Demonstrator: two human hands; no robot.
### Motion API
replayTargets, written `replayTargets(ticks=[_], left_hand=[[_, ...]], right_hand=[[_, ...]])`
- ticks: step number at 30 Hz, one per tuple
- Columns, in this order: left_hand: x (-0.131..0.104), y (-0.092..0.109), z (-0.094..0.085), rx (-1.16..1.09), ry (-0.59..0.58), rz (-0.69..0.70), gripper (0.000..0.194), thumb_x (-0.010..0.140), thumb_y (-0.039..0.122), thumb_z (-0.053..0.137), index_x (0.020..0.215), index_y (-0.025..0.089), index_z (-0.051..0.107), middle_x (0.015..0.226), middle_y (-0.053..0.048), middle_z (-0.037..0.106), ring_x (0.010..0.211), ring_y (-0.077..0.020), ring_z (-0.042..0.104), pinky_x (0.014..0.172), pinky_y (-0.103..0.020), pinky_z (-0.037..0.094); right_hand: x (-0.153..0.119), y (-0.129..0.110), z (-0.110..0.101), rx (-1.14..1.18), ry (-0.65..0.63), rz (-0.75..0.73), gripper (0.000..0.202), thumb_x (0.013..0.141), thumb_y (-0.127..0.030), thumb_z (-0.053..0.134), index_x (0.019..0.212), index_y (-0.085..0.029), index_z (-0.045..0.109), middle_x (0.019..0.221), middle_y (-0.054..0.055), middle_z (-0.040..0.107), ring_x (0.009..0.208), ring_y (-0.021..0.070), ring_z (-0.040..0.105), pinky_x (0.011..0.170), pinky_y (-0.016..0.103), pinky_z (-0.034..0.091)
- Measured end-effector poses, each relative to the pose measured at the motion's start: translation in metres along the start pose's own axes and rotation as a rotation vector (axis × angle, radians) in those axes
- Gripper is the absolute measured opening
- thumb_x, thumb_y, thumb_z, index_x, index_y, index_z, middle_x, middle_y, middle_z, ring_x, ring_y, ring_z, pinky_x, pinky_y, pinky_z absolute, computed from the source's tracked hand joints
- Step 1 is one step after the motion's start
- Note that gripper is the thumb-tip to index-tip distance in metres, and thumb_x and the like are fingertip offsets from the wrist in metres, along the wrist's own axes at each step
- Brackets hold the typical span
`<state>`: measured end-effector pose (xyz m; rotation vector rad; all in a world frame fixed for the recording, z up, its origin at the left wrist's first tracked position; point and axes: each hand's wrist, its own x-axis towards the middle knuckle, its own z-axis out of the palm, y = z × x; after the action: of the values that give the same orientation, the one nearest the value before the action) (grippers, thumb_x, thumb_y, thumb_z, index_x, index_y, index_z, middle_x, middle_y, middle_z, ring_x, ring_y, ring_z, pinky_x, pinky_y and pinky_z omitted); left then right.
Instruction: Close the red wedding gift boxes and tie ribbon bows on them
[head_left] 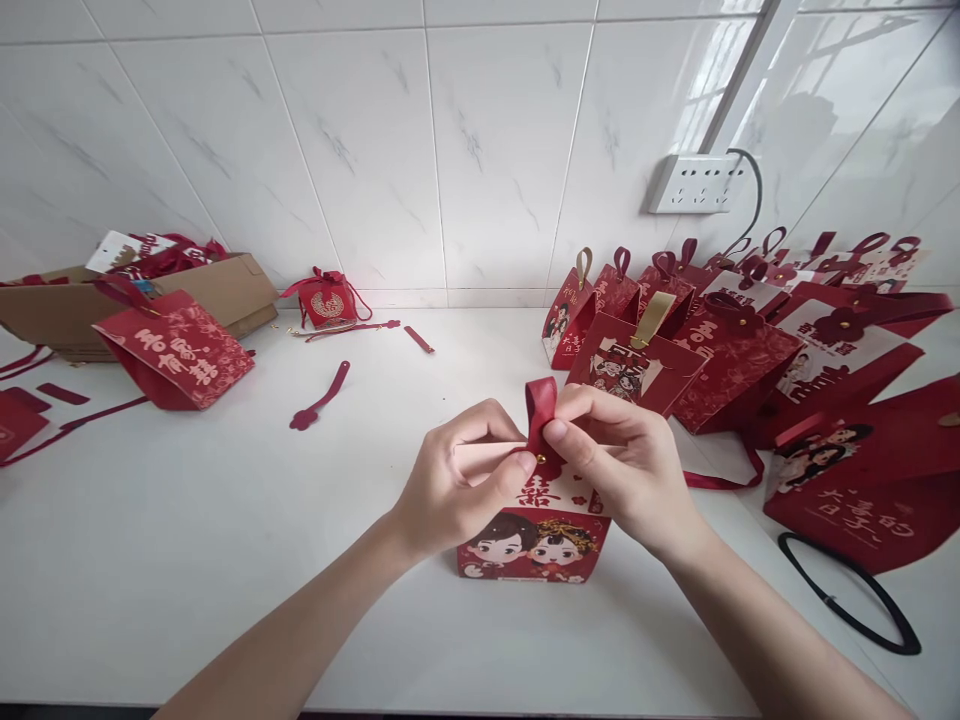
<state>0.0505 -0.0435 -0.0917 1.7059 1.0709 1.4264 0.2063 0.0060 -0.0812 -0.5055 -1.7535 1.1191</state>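
A small red and white gift box (529,550) with two cartoon figures stands upright in front of me on the white table. My left hand (457,485) is closed at the top of the box, its thumb pressed beside a gold rivet (541,459). Thumb and fingers of my right hand (630,465) pinch the dark red ribbon loop (537,405) that rises from the box top. Both hands partly cover the upper edge of the box. Right behind my right hand stands another red gift box (637,365) with a gold ribbon loop.
Several red gift boxes (731,365) crowd the right side, near a black ring-shaped band (847,590). A cardboard box (244,290) of ribbons, a red gift box (187,355) and a small red pouch (328,302) are at left. A loose strap (322,397) lies on the table (262,530).
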Motion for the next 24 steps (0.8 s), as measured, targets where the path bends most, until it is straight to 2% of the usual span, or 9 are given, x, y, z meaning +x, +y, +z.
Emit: replayTargets(ticks=[2, 4, 6, 8, 11, 14, 16, 19, 24], left_hand=[[0.000, -0.001, -0.003, -0.070, -0.060, -0.036, 0.011, 0.080, 0.029, 0.057, 0.083, 0.018, 0.054, 0.075, -0.002, 0.054, 0.069, -0.0138, 0.053, 0.062, -0.026, 0.043], [0.001, -0.003, -0.003, -0.118, -0.083, -0.094, 0.016, 0.079, 0.030, 0.058, 0.088, 0.019, 0.053, 0.074, -0.001, 0.054, 0.066, -0.0132, 0.052, 0.059, -0.025, 0.042], [0.002, -0.005, -0.002, -0.123, -0.047, -0.170, 0.015, 0.079, 0.030, 0.060, 0.083, 0.019, 0.052, 0.067, 0.002, 0.050, 0.058, -0.0109, 0.048, 0.052, -0.023, 0.039], [0.003, -0.007, 0.000, -0.104, 0.025, -0.220, 0.016, 0.078, 0.031, 0.062, 0.075, 0.018, 0.052, 0.063, 0.003, 0.048, 0.056, -0.0099, 0.045, 0.050, -0.022, 0.037], [0.005, -0.011, 0.000, -0.140, 0.144, -0.240, 0.018, 0.076, 0.033, 0.065, 0.076, 0.017, 0.057, 0.067, 0.001, 0.055, 0.060, -0.0113, 0.050, 0.054, -0.024, 0.041], [0.008, -0.014, -0.002, -0.225, 0.263, -0.278, 0.021, 0.074, 0.036, 0.068, 0.079, 0.017, 0.060, 0.069, 0.000, 0.058, 0.062, -0.0126, 0.053, 0.057, -0.026, 0.044], [0.009, -0.014, -0.004, -0.250, 0.313, -0.306, 0.022, 0.072, 0.035, 0.069, 0.076, 0.016, 0.059, 0.065, 0.000, 0.057, 0.059, -0.0123, 0.053, 0.057, -0.026, 0.044], [0.010, -0.011, -0.003, -0.284, 0.313, -0.314, 0.022, 0.074, 0.037, 0.067, 0.074, 0.015, 0.059, 0.063, 0.000, 0.057, 0.058, -0.0127, 0.053, 0.058, -0.027, 0.045], [0.009, -0.007, 0.001, -0.375, 0.323, -0.239, 0.029, 0.083, 0.044, 0.055, 0.074, 0.016, 0.059, 0.065, -0.002, 0.056, 0.058, -0.0128, 0.053, 0.056, -0.026, 0.043]], right_hand=[[0.001, 0.001, 0.000, -0.030, 0.058, -0.015, 0.017, 0.083, -0.029, 0.061, 0.070, -0.019, 0.061, 0.063, -0.002, 0.058, 0.057, 0.0087, 0.051, 0.051, 0.019, 0.043], [0.002, 0.002, 0.000, -0.068, 0.150, -0.017, 0.016, 0.082, -0.029, 0.063, 0.069, -0.020, 0.063, 0.064, -0.002, 0.059, 0.058, 0.0086, 0.053, 0.052, 0.019, 0.044], [0.002, 0.003, -0.001, -0.078, 0.223, 0.011, 0.016, 0.081, -0.030, 0.064, 0.070, -0.020, 0.064, 0.066, -0.002, 0.061, 0.058, 0.0087, 0.054, 0.052, 0.019, 0.045], [0.003, 0.004, -0.001, -0.044, 0.250, 0.084, 0.016, 0.081, -0.035, 0.065, 0.073, -0.020, 0.065, 0.058, -0.003, 0.058, 0.047, 0.0072, 0.048, 0.043, 0.019, 0.041], [0.004, 0.005, -0.002, 0.041, 0.243, 0.200, 0.021, 0.079, -0.041, 0.065, 0.086, -0.022, 0.066, 0.049, -0.006, 0.050, 0.039, 0.0063, 0.041, 0.035, 0.017, 0.034], [0.004, 0.006, -0.001, 0.125, 0.169, 0.269, 0.024, 0.079, -0.043, 0.065, 0.092, -0.022, 0.065, 0.068, 0.000, 0.063, 0.057, 0.0115, 0.058, 0.048, 0.021, 0.047], [0.004, 0.007, 0.000, 0.167, 0.108, 0.320, 0.025, 0.080, -0.043, 0.063, 0.093, -0.022, 0.066, 0.080, 0.003, 0.068, 0.068, 0.0152, 0.063, 0.055, 0.024, 0.051], [0.003, 0.008, 0.000, 0.211, 0.097, 0.384, 0.025, 0.081, -0.043, 0.063, 0.094, -0.022, 0.066, 0.083, 0.004, 0.069, 0.072, 0.0165, 0.064, 0.057, 0.024, 0.051], [0.003, 0.008, 0.000, 0.348, 0.143, 0.464, 0.022, 0.079, -0.041, 0.066, 0.090, -0.023, 0.067, 0.081, 0.003, 0.071, 0.069, 0.0177, 0.066, 0.060, 0.026, 0.052]])
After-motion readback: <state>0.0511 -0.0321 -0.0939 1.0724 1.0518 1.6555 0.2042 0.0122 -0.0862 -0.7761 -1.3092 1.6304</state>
